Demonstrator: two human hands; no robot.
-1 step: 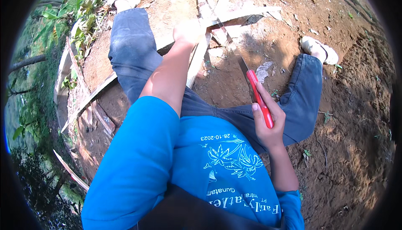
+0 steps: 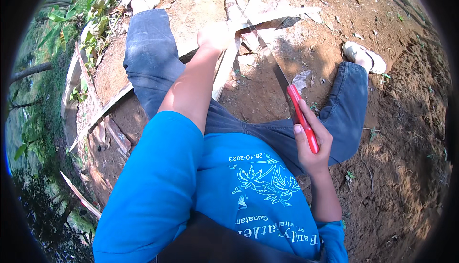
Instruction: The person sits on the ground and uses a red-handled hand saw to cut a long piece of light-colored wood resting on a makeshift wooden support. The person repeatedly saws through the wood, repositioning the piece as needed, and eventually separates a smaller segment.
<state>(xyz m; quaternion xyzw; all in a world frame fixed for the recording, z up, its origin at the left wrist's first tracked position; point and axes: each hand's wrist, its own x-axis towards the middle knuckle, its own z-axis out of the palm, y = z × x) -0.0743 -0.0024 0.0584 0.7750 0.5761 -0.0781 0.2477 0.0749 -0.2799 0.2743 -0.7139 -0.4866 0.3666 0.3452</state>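
Note:
My right hand [image 2: 315, 145] is closed around the red handle [image 2: 304, 119] of a handsaw. Its thin metal blade [image 2: 276, 69] slants up and to the left, lying across a long pale wooden slat [image 2: 282, 14]. Close to the blade's left side, my left hand [image 2: 215, 36] grips that slat. Strong sunlight washes out its fingers. Beneath the slat, another wooden strip [image 2: 224, 71] crosses at a steep angle, and a short board piece [image 2: 233, 5] lies beyond.
My legs are spread either side of the work, the left trouser leg [image 2: 150, 47] beside the slat. Split wood pieces [image 2: 117, 136] lie at the left, near green plants [image 2: 95, 11]. Brown soil [image 2: 401, 134] with dry leaves stretches to the right.
My right hand has drawn the saw a little back toward me, down and to the right. My left hand and the slat stay where they were.

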